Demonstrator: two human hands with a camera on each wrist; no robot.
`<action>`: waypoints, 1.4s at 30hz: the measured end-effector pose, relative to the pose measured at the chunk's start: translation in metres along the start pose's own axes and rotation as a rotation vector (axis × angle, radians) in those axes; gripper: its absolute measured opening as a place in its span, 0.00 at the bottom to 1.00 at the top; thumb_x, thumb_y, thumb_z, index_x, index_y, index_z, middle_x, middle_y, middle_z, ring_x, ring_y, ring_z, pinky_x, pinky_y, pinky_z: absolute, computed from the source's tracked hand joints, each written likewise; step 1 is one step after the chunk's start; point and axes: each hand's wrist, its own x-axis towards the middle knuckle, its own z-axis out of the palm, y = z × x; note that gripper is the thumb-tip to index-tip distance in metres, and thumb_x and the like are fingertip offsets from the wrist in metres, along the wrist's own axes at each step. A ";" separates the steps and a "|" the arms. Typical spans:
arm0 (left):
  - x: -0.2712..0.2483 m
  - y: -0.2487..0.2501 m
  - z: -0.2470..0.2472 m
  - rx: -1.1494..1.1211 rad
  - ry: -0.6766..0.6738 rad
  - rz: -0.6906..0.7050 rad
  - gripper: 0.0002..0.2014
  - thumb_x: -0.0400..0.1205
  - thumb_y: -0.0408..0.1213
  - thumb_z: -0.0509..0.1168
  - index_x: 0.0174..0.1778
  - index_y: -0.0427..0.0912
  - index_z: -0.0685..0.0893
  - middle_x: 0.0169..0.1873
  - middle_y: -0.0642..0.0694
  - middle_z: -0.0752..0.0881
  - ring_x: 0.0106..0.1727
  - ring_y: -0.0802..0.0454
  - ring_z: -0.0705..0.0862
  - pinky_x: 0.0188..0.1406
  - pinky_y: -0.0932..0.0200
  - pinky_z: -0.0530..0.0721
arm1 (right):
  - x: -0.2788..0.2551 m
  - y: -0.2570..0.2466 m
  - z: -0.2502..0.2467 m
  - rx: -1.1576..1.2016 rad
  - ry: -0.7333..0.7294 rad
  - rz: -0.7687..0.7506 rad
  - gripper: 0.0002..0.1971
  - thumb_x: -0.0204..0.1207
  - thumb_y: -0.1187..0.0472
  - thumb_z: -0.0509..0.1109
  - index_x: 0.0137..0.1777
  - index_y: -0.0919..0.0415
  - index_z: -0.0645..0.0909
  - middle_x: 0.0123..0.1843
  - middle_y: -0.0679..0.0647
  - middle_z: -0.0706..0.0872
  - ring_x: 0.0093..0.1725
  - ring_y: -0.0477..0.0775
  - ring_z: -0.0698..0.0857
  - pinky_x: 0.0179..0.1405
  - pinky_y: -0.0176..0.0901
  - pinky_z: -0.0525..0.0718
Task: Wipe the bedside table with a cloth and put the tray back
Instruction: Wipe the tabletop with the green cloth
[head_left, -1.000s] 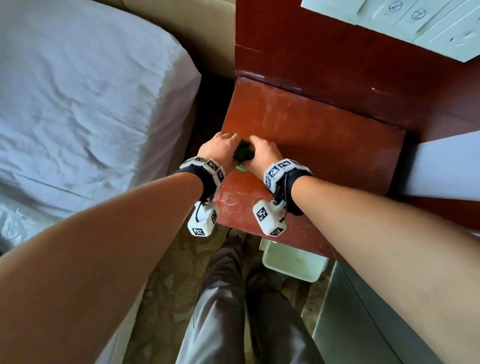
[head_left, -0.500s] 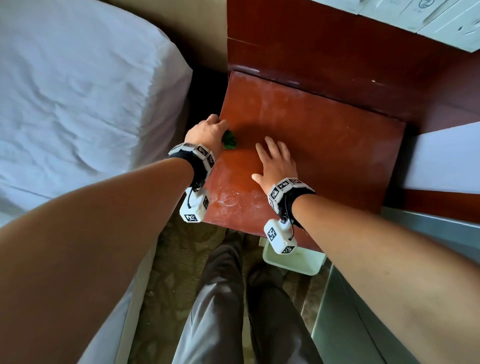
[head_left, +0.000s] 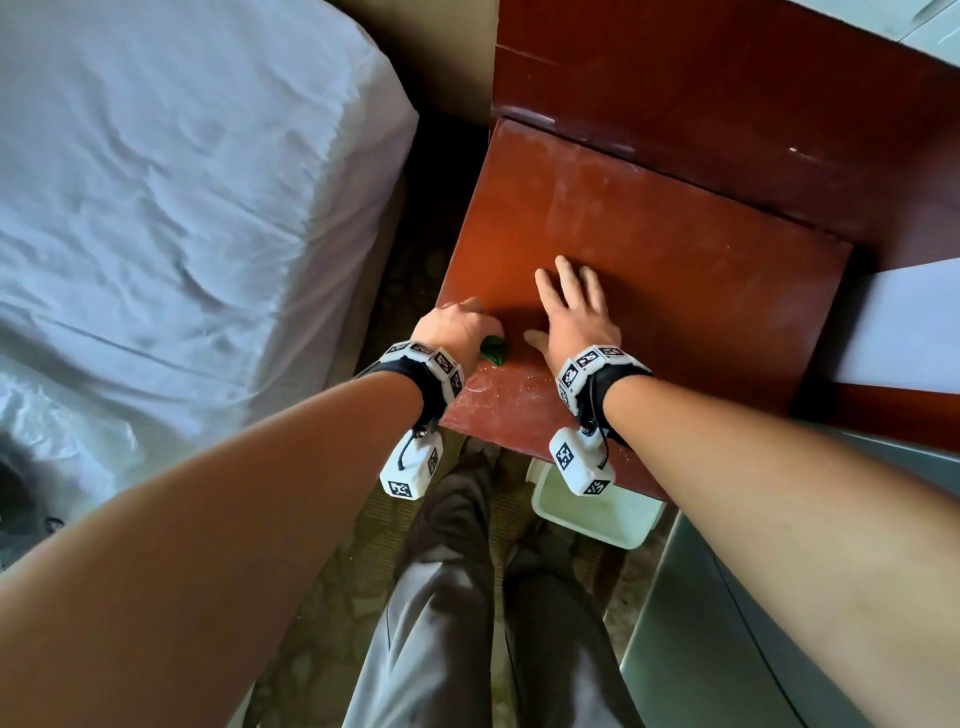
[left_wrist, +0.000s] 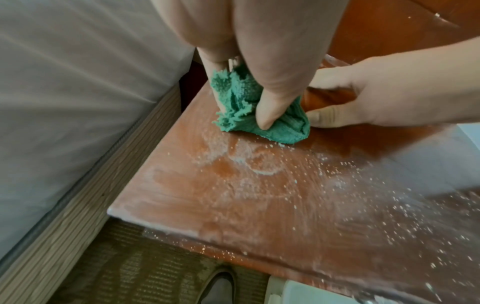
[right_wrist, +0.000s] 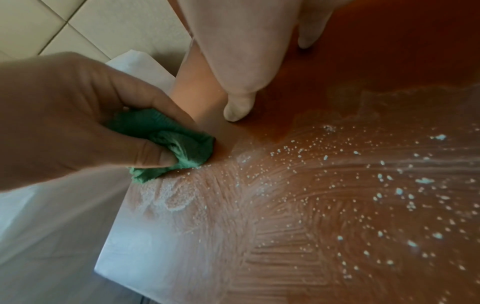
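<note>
The red-brown bedside table (head_left: 675, 270) carries white powder and wipe streaks across its near part (left_wrist: 233, 195) (right_wrist: 311, 205). My left hand (head_left: 460, 326) grips a bunched green cloth (head_left: 493, 349) and presses it on the table near the left edge. In the left wrist view, thumb and fingers (left_wrist: 267, 102) curl round the cloth (left_wrist: 246, 115). My right hand (head_left: 571, 306) lies flat on the table just right of the cloth (right_wrist: 179, 144), holding nothing. A white tray-like container (head_left: 592, 512) sits on the floor under the table's front edge.
A bed with a white sheet (head_left: 156, 208) stands close along the table's left side. A red wooden panel (head_left: 727, 104) rises behind the table. A white object (head_left: 904, 322) and a grey surface (head_left: 727, 623) are on the right. My legs and shoes are on the carpet below.
A second ago both hands were on the cloth. The right hand let go and now lies flat. The left hand has drawn the cloth along the left edge toward the front.
</note>
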 end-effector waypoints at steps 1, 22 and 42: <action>-0.003 0.002 0.004 0.003 -0.008 0.009 0.20 0.80 0.33 0.67 0.64 0.61 0.84 0.62 0.51 0.80 0.60 0.43 0.83 0.60 0.50 0.83 | 0.000 0.000 0.000 0.000 0.000 -0.003 0.36 0.82 0.46 0.63 0.85 0.44 0.47 0.86 0.42 0.38 0.85 0.56 0.42 0.78 0.56 0.64; 0.030 -0.024 -0.040 -0.107 0.122 -0.150 0.23 0.76 0.27 0.69 0.63 0.56 0.87 0.63 0.46 0.81 0.62 0.38 0.83 0.60 0.49 0.83 | 0.001 -0.001 0.001 -0.057 0.005 -0.010 0.37 0.82 0.45 0.63 0.85 0.45 0.46 0.87 0.44 0.38 0.85 0.57 0.41 0.77 0.58 0.67; -0.061 -0.012 0.033 -0.177 0.021 -0.183 0.22 0.75 0.33 0.72 0.64 0.55 0.86 0.62 0.47 0.79 0.60 0.40 0.82 0.60 0.47 0.82 | 0.000 0.001 0.003 -0.053 0.018 -0.018 0.37 0.82 0.47 0.64 0.85 0.45 0.48 0.87 0.45 0.40 0.85 0.58 0.42 0.78 0.59 0.65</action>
